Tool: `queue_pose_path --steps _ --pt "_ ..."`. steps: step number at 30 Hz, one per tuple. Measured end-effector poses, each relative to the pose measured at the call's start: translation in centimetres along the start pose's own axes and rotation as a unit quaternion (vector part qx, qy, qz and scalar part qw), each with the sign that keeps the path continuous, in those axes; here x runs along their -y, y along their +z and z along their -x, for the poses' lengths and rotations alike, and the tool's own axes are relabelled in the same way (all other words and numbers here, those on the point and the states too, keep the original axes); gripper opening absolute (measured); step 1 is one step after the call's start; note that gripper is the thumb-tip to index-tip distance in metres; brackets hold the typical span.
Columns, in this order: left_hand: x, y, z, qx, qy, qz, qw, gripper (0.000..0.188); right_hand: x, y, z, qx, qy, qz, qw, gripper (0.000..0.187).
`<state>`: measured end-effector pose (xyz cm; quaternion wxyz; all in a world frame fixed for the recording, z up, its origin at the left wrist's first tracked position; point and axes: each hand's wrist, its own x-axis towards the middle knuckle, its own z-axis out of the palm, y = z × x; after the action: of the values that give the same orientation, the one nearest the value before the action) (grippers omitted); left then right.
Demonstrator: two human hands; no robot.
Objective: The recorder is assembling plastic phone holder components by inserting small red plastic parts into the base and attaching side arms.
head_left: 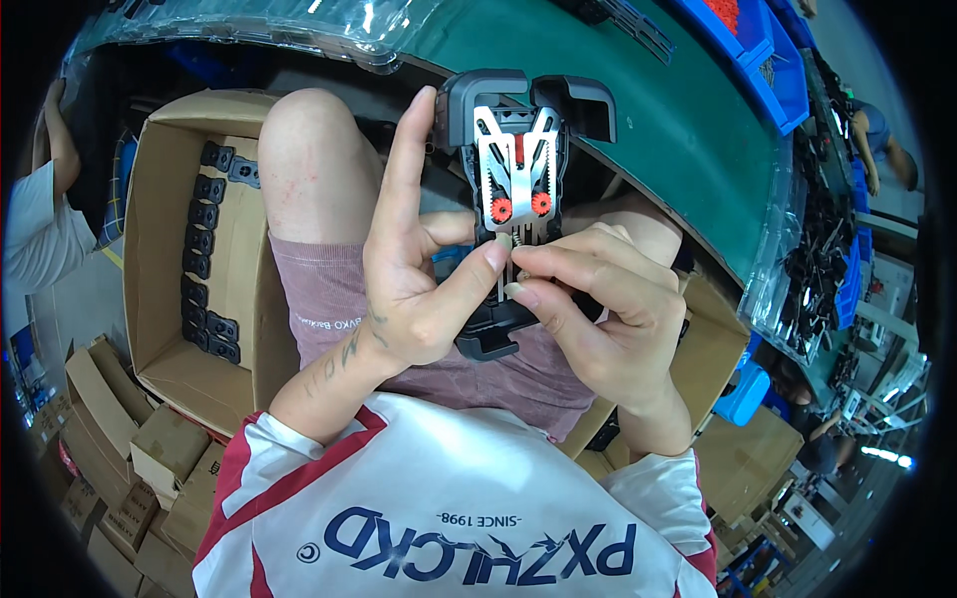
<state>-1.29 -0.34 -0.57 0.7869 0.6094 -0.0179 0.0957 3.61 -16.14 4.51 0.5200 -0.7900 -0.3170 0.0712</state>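
A black phone holder (473, 184) with two hooked clamp arms at its top is held upright over my lap. Its open back shows a silver metal plate (520, 199) and two small red gears (501, 209). My left hand (414, 269) grips the holder from the left, its thumb pressing just below the plate and its index finger stretched up along the side. A small coil spring (516, 239) shows beside that thumb tip. My right hand (618, 309) pinches thumb and forefinger together over the holder's lower middle; what lies between those fingertips is mostly hidden.
An open cardboard box (159, 239) with several black plastic parts (196, 254) stands left of my legs. The green tabletop (668, 130) runs ahead and right, with blue bins (763, 65) along it. Another cardboard box (713, 339) is at my right. Other people are at the sides.
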Motion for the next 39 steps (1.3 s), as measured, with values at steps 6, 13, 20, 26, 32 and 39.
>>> queue_pose_path --steps 6,13,20,26,32,39 --pt "0.0 1.2 -0.3 -0.047 0.015 0.029 0.998 0.091 0.0 -0.1 0.1 0.008 0.005 0.012 1.0 0.023" --pt "-0.7 0.3 -0.4 -0.033 -0.024 0.135 0.99 0.09 -0.8 -1.3 0.5 -0.116 0.072 -0.13 0.982 0.026" --pt "-1.2 0.0 -0.7 0.017 -0.066 0.222 0.973 0.091 -4.1 -0.1 1.4 -0.066 0.264 -0.497 0.824 0.02" --pt "-1.1 -0.2 -0.7 0.044 -0.072 0.22 0.972 0.094 -4.3 -0.6 1.7 -0.113 0.206 -0.452 0.86 0.024" --pt "-1.4 0.0 -0.7 0.057 -0.074 0.186 0.978 0.095 -0.4 -1.4 0.9 -0.205 0.071 -0.285 0.934 0.028" --pt "-1.1 0.8 -0.6 0.027 -0.05 0.141 0.988 0.095 0.2 -1.7 1.1 -0.02 0.0 -0.033 0.999 0.037"
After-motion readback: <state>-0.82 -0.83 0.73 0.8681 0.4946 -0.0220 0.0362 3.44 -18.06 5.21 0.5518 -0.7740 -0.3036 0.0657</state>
